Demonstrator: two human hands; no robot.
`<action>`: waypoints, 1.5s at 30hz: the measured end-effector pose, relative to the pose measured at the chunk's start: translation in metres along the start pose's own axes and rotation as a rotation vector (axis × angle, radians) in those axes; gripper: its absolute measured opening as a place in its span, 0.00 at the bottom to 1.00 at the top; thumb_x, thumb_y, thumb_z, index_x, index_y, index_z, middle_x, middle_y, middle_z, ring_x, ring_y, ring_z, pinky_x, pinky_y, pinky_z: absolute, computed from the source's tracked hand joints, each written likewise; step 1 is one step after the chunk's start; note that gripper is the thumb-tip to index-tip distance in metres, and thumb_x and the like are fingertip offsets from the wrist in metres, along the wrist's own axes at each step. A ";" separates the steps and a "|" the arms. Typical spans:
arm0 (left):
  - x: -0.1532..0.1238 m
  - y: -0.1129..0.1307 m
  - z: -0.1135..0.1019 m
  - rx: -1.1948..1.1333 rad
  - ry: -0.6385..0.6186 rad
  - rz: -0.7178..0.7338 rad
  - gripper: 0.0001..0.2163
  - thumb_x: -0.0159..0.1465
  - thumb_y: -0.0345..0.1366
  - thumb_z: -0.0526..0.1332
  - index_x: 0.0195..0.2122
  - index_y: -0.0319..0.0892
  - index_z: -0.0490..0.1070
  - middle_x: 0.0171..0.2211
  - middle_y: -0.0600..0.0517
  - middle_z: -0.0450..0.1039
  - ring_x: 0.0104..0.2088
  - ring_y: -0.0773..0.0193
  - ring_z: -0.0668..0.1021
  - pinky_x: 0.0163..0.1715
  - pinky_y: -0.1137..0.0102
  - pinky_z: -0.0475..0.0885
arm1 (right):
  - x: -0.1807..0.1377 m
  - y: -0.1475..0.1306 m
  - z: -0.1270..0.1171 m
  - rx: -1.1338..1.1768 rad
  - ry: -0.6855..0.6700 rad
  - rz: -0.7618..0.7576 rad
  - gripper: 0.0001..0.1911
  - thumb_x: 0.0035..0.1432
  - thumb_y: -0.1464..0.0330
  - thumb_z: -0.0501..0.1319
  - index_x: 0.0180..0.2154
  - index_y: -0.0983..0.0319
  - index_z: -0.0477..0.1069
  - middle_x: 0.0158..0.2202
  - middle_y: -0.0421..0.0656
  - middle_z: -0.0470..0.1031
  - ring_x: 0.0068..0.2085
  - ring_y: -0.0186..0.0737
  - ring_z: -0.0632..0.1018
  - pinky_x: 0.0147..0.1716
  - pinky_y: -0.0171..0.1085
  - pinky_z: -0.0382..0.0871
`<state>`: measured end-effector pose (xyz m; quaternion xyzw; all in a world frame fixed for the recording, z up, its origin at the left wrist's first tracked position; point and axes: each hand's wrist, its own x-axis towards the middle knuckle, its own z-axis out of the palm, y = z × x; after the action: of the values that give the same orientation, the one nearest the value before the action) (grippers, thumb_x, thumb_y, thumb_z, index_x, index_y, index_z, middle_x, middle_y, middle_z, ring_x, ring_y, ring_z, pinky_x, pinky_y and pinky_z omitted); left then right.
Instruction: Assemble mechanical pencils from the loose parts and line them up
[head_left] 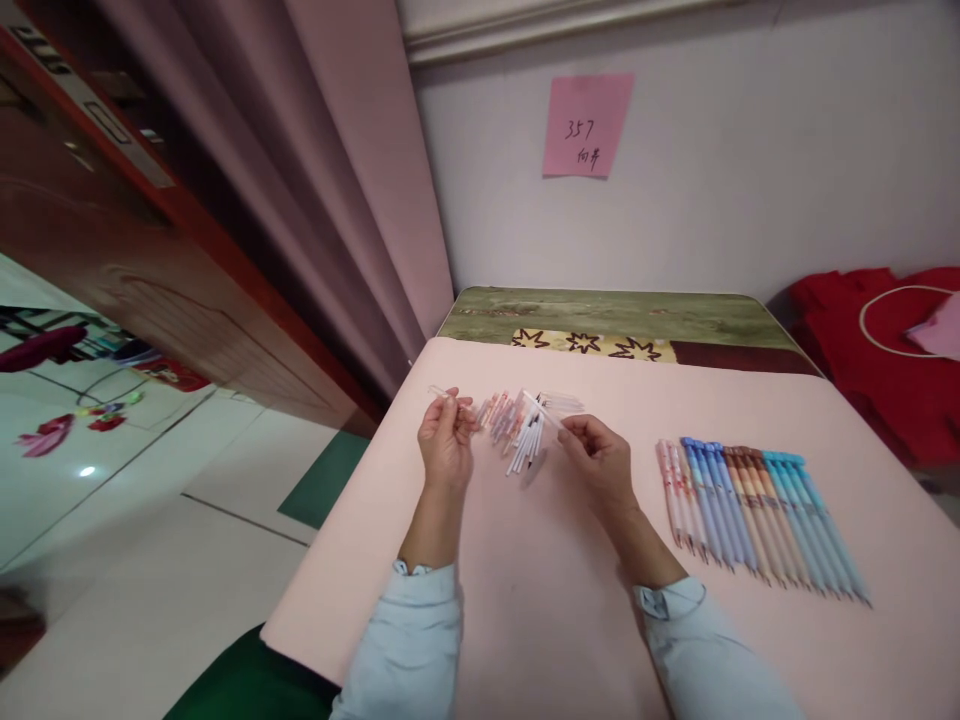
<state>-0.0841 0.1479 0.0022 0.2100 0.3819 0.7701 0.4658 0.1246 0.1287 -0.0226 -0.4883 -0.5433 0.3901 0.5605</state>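
My left hand [445, 436] is closed in a pinch on a thin, clear piece that looks like part of a pen; its exact kind is too small to make out. Between the thumb and fingers of my right hand [601, 462] is a slim white pen refill [541, 408], its far end pointing up and left over the pile. Several white refills [528, 448] lie fanned on the pink table between my hands. Beside them, nearer my left hand, is a heap of patterned pen barrels [496, 414]. Clear slender parts [561, 402] lie just behind.
Several pens [761, 515] lie in a row to the right, grouped in pink, blue, brown and turquoise. The pink table cover [540, 600] ends before a green wood-patterned strip [600, 305] at the wall. Red fabric [862, 350] is beyond the right edge, a wooden door [187, 270] at left.
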 end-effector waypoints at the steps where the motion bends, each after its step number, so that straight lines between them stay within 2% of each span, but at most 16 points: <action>1: -0.004 -0.003 0.000 0.013 -0.007 -0.007 0.19 0.54 0.39 0.73 0.42 0.36 0.74 0.30 0.49 0.77 0.22 0.73 0.74 0.21 0.78 0.69 | 0.000 0.000 0.000 0.005 0.003 -0.001 0.09 0.56 0.62 0.64 0.35 0.61 0.75 0.27 0.38 0.73 0.23 0.31 0.65 0.23 0.32 0.57; 6: -0.021 -0.010 0.005 0.052 -0.042 -0.047 0.19 0.54 0.41 0.73 0.42 0.36 0.74 0.27 0.53 0.75 0.21 0.74 0.73 0.20 0.79 0.67 | 0.003 -0.003 0.001 0.017 -0.049 -0.069 0.07 0.57 0.64 0.63 0.34 0.62 0.76 0.26 0.39 0.74 0.23 0.30 0.66 0.22 0.31 0.58; 10: -0.022 -0.014 0.015 0.079 -0.150 -0.109 0.18 0.54 0.41 0.73 0.42 0.36 0.75 0.24 0.55 0.72 0.20 0.74 0.72 0.19 0.79 0.67 | 0.006 -0.006 0.005 -0.032 -0.125 -0.154 0.07 0.55 0.66 0.63 0.33 0.61 0.78 0.26 0.39 0.75 0.22 0.30 0.67 0.22 0.31 0.60; 16: -0.021 -0.012 0.019 0.096 -0.266 -0.148 0.18 0.53 0.36 0.73 0.44 0.37 0.76 0.26 0.54 0.73 0.23 0.73 0.74 0.23 0.78 0.71 | 0.002 -0.012 0.008 -0.074 -0.083 -0.258 0.07 0.56 0.65 0.64 0.35 0.61 0.79 0.25 0.39 0.74 0.22 0.29 0.67 0.23 0.31 0.62; 21: -0.020 -0.014 0.018 0.045 -0.291 -0.178 0.19 0.52 0.34 0.74 0.45 0.38 0.76 0.30 0.53 0.75 0.27 0.73 0.75 0.28 0.78 0.73 | 0.002 -0.011 0.008 -0.071 -0.086 -0.247 0.08 0.57 0.65 0.64 0.36 0.61 0.78 0.27 0.40 0.76 0.22 0.29 0.68 0.23 0.30 0.63; 27: -0.025 -0.015 0.014 -0.008 -0.248 -0.238 0.16 0.53 0.36 0.74 0.41 0.38 0.76 0.29 0.54 0.74 0.24 0.74 0.74 0.26 0.78 0.71 | -0.004 -0.009 0.006 -0.135 -0.085 -0.241 0.07 0.57 0.66 0.64 0.36 0.62 0.78 0.27 0.40 0.76 0.21 0.28 0.67 0.21 0.30 0.61; 32: -0.025 -0.012 0.009 -0.050 -0.217 -0.227 0.16 0.55 0.36 0.72 0.44 0.37 0.75 0.30 0.52 0.75 0.26 0.74 0.74 0.26 0.79 0.70 | -0.009 -0.007 0.005 -0.202 -0.107 -0.264 0.07 0.58 0.65 0.64 0.35 0.61 0.77 0.23 0.37 0.71 0.20 0.29 0.64 0.22 0.31 0.60; 39: -0.029 -0.008 0.010 -0.062 -0.226 -0.226 0.16 0.56 0.34 0.72 0.44 0.38 0.75 0.33 0.51 0.76 0.26 0.74 0.73 0.26 0.78 0.69 | -0.012 -0.006 0.004 -0.232 -0.115 -0.258 0.07 0.58 0.64 0.64 0.35 0.61 0.77 0.22 0.36 0.69 0.20 0.29 0.64 0.22 0.31 0.60; 45: -0.029 -0.009 0.011 -0.049 -0.250 -0.213 0.15 0.57 0.35 0.71 0.43 0.38 0.74 0.31 0.52 0.75 0.26 0.73 0.73 0.26 0.77 0.69 | -0.012 -0.006 0.004 -0.254 -0.109 -0.261 0.08 0.58 0.64 0.64 0.36 0.61 0.77 0.21 0.36 0.67 0.20 0.29 0.63 0.23 0.31 0.60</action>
<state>-0.0578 0.1287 0.0031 0.2511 0.3222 0.6933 0.5937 0.1189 0.1164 -0.0194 -0.4586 -0.6764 0.2686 0.5099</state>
